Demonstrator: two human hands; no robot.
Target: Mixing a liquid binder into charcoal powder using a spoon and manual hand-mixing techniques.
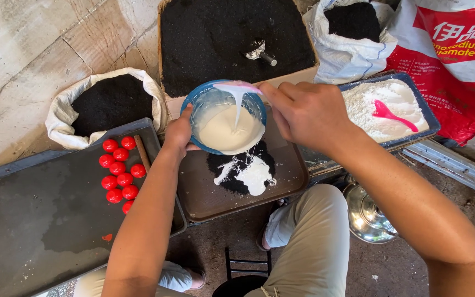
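My left hand (178, 133) grips the rim of a blue bowl (200, 102) tilted over a brown tray (292, 176). White liquid batter (230, 132) fills the bowl. My right hand (309, 113) holds a pink spoon (240, 86) above the bowl, and a white stream runs off it into the batter. On the tray below lies a patch of black powder with white liquid (248, 173) splashed over it.
Several red balls (119, 173) and a wooden stick (142, 153) lie on a dark tray (28, 220) at left. Behind are a box of black powder (215, 38) with a metal scoop (260, 52), two white sacks (61, 118) of black powder, a tray of white powder (369, 107) with a pink spoon (394, 115), and a metal kettle (366, 214).
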